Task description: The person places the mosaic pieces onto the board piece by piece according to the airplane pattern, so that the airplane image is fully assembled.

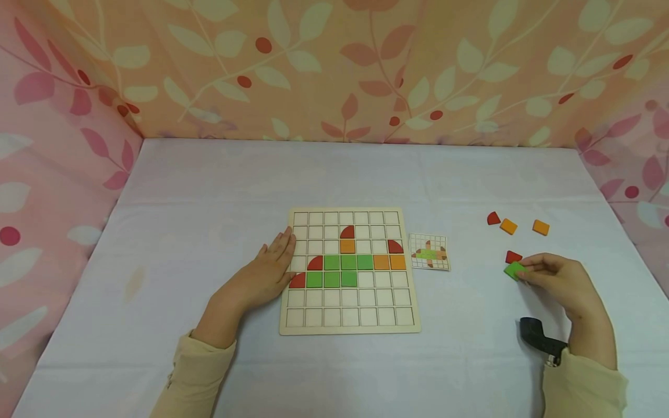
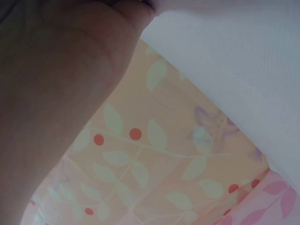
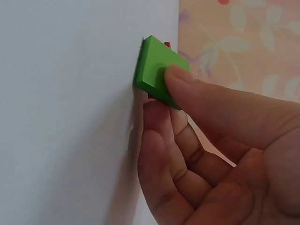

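Observation:
Between thumb and fingers my right hand [image 1: 561, 281] pinches a green square tile [image 1: 514, 270], which shows large in the right wrist view. Just behind that tile lies a red quarter-circle tile [image 1: 513, 256], mostly hidden in the right wrist view. My left hand [image 1: 266, 267] rests with straight fingers along the left edge of a wooden grid board [image 1: 376, 319]. On the board lie several green squares [image 1: 331, 280], orange squares [image 1: 347, 246] and red quarter-circles [image 1: 315, 263]. Only part of the left hand [image 2: 84, 61] shows in the left wrist view.
A small pattern card [image 1: 430, 252] lies by the board's right side. Beyond the right hand are another red quarter-circle [image 1: 493, 218] and two orange squares, one nearer [image 1: 509, 226] and one farther right [image 1: 540, 227]. A black camera mount [image 1: 540, 338] sticks out from the right wrist.

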